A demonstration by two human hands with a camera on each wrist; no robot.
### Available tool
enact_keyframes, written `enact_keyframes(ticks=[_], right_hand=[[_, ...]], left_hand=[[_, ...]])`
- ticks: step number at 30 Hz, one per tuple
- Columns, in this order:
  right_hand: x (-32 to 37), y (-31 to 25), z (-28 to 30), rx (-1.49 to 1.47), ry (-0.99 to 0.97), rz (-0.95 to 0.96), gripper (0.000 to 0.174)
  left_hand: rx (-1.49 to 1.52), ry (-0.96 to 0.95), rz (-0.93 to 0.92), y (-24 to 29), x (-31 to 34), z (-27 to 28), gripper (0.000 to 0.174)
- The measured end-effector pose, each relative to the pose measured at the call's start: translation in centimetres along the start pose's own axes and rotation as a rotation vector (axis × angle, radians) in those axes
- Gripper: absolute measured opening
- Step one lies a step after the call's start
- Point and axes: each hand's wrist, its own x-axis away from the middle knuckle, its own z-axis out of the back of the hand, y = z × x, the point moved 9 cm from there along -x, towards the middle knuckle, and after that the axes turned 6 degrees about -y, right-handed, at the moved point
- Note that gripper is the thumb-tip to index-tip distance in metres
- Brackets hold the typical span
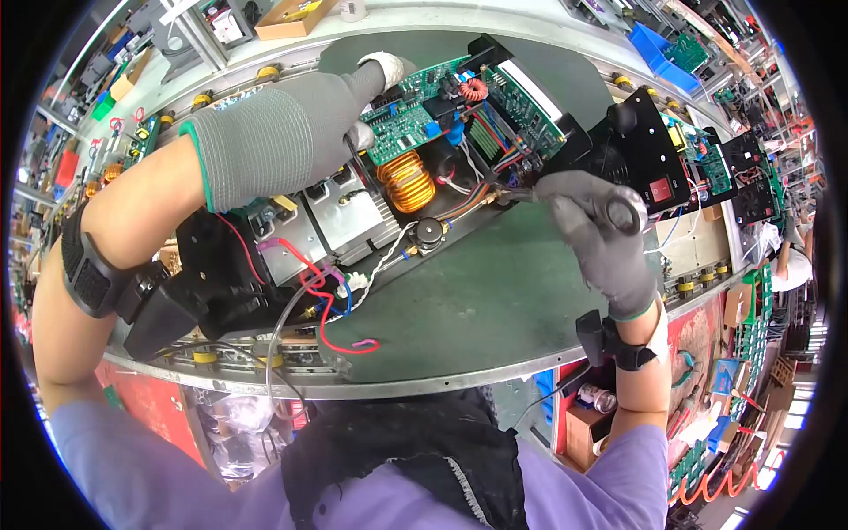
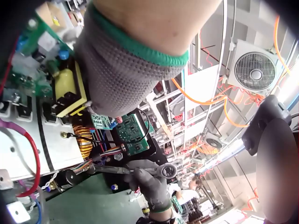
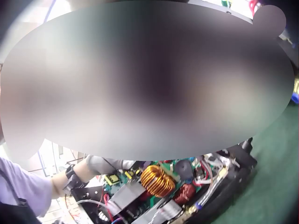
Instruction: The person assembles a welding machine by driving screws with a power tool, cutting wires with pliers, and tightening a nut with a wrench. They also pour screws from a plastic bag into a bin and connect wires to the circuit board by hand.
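Observation:
The left hand (image 1: 283, 132), in a grey glove, reaches over the opened device and grips the left end of an upright green circuit board (image 1: 402, 132), thumb on the near side. Below the board sits a copper coil (image 1: 406, 181). The gloved right hand (image 1: 605, 234) holds a ratchet ring wrench (image 1: 623, 210), its far end at the wires and fittings along the device's near edge. In the left wrist view the wrench (image 2: 112, 169) lies across the right hand (image 2: 152, 186). The right wrist view shows the left hand (image 3: 100, 164) at the device; a blur covers much of that view.
A green mat (image 1: 442, 309) lies under the device. Red and blue wires (image 1: 331, 300) and a clear tube hang toward the bench's front edge (image 1: 424, 386). To the right stands a black panel with a red switch (image 1: 661, 189). A blue bin (image 1: 662, 57) is at the back right.

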Motion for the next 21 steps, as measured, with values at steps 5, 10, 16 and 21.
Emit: enact_keyframes(ticks=[5, 10, 16, 21], right_hand=[[4.9, 2.2, -0.2, 0.159, 0.069, 0.249, 0.017], [4.4, 1.1, 0.6, 0.041, 0.143, 0.126, 0.017], [9.9, -7.8, 1.9, 0.235, 0.085, 0.43, 0.021], [19.5, -3.2, 8.4, 0.574, 0.378, 0.14, 0.024]], left_hand=[[-0.003, 0.007, -0.051, 0.0, 0.4, 0.2, 0.055], [-0.152, -0.025, 0.02, -0.3, -0.2, -0.2, 0.059], [0.235, -0.014, -0.011, 1.5, 2.8, 3.4, 0.06], [0.224, 0.464, -0.086, -4.5, 10.5, 8.6, 0.093]])
